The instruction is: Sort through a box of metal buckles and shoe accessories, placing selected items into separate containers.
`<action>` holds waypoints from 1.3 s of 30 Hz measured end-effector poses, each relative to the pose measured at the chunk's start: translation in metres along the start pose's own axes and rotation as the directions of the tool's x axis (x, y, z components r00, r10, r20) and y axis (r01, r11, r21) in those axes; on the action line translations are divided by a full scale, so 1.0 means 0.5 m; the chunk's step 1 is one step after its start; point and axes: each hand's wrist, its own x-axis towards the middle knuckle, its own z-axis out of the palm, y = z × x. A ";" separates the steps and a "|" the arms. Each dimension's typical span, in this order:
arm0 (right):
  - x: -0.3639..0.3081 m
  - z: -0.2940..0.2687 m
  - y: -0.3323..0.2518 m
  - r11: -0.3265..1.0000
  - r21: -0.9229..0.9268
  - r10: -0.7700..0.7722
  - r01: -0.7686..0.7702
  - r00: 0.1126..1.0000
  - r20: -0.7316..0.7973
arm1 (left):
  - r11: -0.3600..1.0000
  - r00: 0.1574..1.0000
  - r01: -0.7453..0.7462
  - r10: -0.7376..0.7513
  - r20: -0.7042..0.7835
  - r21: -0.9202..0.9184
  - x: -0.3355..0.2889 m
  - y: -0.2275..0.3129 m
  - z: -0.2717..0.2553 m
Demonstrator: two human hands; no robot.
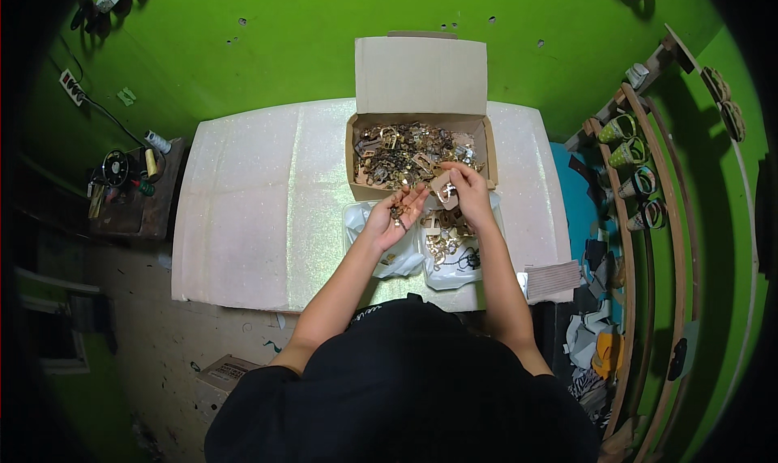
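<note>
An open cardboard box (351, 159) heaped with small gold, bronze and dark metal fittings stands on the table. Just in front of it, my left hand (391, 229) is turned palm up, cupping several small metal fittings (397, 212) in its half-curled fingers. My right hand (472, 194) pinches a tan square piece (438, 195) with a shiny metal buckle-like part on it, beside the left fingertips. Below the hands are two white bag-lined trays. The right tray (454, 281) holds gold fittings and a dark chain; the left tray (399, 266) is partly hidden by my left hand.
A pale shimmering cloth covers the table (235, 212). A folded striped cloth (555, 281) lies at its right corner. At right stands a wooden rack (628, 244) with patterned shoe-like pieces. A small side table (134, 199) with thread spools is at left.
</note>
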 end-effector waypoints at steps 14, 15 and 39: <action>0.062 0.034 -0.009 0.991 0.038 0.121 -0.125 0.989 0.089 | 0.999 0.999 -0.040 0.040 -0.018 -0.005 0.000 -0.005 0.038; 0.059 0.036 -0.012 0.996 -0.069 0.066 -0.059 0.994 0.092 | 0.999 0.999 -0.042 0.042 -0.014 0.001 -0.001 -0.004 0.039; 0.053 0.010 0.007 0.991 0.128 0.014 -0.044 0.974 0.228 | 0.997 0.995 -0.053 0.057 0.088 -0.055 -0.009 0.012 0.051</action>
